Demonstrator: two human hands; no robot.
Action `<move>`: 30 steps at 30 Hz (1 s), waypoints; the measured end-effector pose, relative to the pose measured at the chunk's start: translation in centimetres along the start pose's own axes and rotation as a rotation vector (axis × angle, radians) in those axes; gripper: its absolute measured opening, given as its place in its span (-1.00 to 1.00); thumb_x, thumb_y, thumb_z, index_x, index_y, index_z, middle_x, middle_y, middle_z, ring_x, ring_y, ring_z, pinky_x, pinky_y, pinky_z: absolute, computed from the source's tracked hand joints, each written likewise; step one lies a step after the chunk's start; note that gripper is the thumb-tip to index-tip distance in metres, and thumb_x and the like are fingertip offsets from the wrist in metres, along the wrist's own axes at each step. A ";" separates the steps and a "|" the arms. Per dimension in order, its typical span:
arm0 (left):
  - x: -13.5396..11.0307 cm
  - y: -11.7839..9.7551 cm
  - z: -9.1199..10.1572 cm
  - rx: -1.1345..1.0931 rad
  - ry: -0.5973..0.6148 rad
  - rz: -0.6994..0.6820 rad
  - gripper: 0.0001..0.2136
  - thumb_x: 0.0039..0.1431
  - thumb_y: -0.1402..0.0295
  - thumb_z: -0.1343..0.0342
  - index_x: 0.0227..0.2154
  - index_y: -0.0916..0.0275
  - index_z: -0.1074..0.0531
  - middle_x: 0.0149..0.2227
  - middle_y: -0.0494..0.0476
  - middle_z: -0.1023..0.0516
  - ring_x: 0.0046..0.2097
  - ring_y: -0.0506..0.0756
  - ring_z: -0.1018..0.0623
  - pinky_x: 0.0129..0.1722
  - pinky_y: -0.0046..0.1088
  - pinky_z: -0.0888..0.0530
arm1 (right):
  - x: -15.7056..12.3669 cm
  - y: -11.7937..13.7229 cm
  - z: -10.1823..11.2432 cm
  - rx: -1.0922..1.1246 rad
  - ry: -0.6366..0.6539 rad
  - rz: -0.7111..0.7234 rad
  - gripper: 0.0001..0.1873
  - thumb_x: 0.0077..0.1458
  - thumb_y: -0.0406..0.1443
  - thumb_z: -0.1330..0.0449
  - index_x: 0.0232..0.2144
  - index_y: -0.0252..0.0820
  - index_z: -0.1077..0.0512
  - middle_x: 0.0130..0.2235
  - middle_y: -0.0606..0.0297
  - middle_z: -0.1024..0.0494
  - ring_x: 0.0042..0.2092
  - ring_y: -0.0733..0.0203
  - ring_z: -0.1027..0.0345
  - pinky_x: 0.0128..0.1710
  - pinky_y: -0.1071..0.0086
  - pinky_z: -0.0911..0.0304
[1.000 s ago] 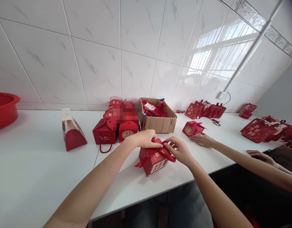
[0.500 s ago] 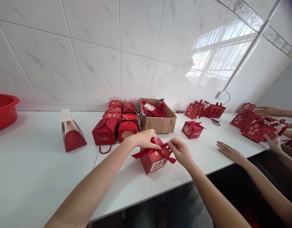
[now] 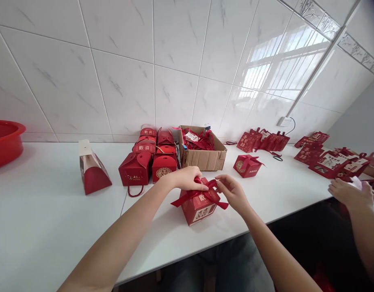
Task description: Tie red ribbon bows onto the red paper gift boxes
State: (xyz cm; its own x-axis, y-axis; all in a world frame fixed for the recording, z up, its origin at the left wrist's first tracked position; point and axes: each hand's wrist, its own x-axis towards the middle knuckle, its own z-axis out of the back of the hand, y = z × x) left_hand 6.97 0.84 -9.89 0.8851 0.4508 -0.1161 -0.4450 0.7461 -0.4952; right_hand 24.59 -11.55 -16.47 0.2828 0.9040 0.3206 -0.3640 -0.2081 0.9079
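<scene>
A small red box sits on the white surface, near its front edge and between the person's two hands, with a pale panel bearing red characters on its front side. A red ribbon crosses its top, one tail reaching out left and another right. The left hand comes over from the left, its fingers clamped on the ribbon at the top of the box. The right hand is at the other side, thumb and fingertips pinched together on a loop of the ribbon.

Just behind stands an open cardboard box full of red ribbons and tags. Touching or close to its left side is a cluster of red boxes, and farther left, well apart, a red and cream box with sloping sides. A red tub is at the far left. Right of the cardboard box is another small red box tied with a bow; behind that, red bags lean near the tiled wall. At the far right, a co-worker's hand is by a white item and more red bags.
</scene>
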 end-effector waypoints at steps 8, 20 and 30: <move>-0.1 -0.1 0.1 0.013 0.025 -0.018 -0.49 -0.08 -0.20 -0.04 -0.42 0.21 -0.35 -0.10 0.13 -0.34 -0.23 0.12 -0.45 -0.39 -0.41 -0.35 | -0.3 0.6 0.7 0.153 0.058 -0.099 -0.62 0.04 -0.07 -0.20 -0.16 -0.14 -0.32 -0.40 0.35 -0.42 -0.37 0.27 -0.32 -0.34 0.36 -0.26; 0.1 0.4 0.0 -0.020 -0.004 -0.027 -0.47 -0.14 -0.23 -0.08 -0.47 0.21 -0.31 -0.22 0.15 -0.41 -0.28 0.13 -0.45 -0.44 -0.42 -0.30 | 0.7 2.4 -0.1 0.004 0.141 -0.301 -0.65 -0.05 -0.04 -0.25 -0.50 -0.19 -0.31 -0.50 0.43 -0.28 -0.53 0.42 -0.01 -0.54 0.44 0.08; -0.8 -0.1 1.1 -0.153 0.013 -0.057 -0.59 0.02 -0.08 -0.05 -0.45 0.22 -0.40 -0.18 0.13 -0.47 -0.26 0.10 -0.47 -0.41 -0.45 -0.34 | 0.8 2.8 -0.3 0.296 0.194 -0.204 -0.73 0.01 -0.20 -0.27 -0.37 -0.14 -0.23 -0.50 0.52 -0.20 -0.55 0.47 0.07 -0.55 0.46 0.20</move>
State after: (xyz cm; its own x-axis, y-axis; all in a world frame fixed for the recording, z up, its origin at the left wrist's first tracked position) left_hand 6.17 0.94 -8.75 0.9105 0.4027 -0.0942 -0.3684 0.6864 -0.6270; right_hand 23.53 -11.31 -13.80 0.1400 0.9856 0.0948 -0.0386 -0.0902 0.9952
